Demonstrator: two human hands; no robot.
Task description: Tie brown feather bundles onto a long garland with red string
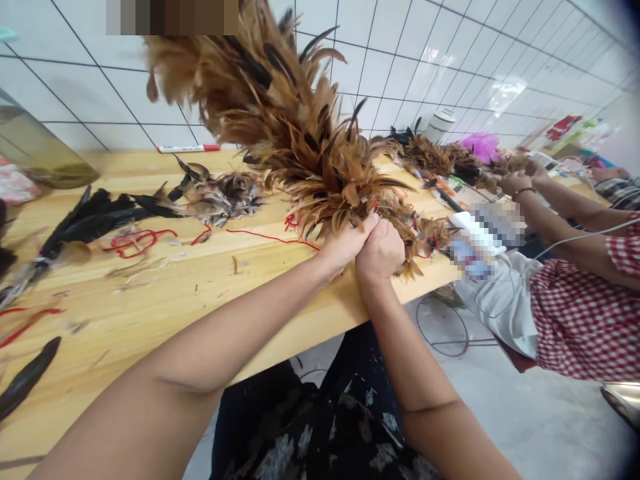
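Note:
A large feather duster (300,133), thick with brown and black feathers, slants up and to the left from my hands. My left hand (345,247) is closed at its lower end. Right beside it, touching, my right hand (381,252) is closed in a fist on the same end. The part inside my fingers is hidden, and no handle shows. Red string (273,237) runs across the wooden table (240,293) toward my left hand. More brown feathers (425,233) lie just right of my hands.
Black feathers (95,217), a tangle of red string (137,243) and a feather clump (225,197) lie to the left. A marker (187,149) rests by the tiled wall (395,67). At right, a co-worker's hands (520,183) handle feathers near a white bottle (440,125).

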